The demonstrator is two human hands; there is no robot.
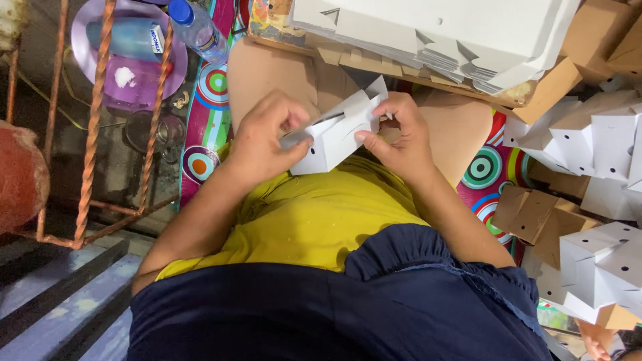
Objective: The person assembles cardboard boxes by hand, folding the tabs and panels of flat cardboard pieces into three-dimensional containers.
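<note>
1. Small white cardboard box, half-folded, at frame centre over the lap.
2. Left hand pinching the 9 o'clock flap; right hand fingers clamping the 3 o'clock side.
3. Probably light, creasable (grip by edges).

Flat white card stack cut by top edge; folded boxes cut right.

- Floor covering: mat with bright concentric circles, mostly hidden.
- Left: twisted rust-coloured metal railing; beyond it a purple plate and a clear plastic bottle with blue cap.
- Lower left: grey-blue painted steps (paint worn).
- Light: even, soft; source not visible.
</note>
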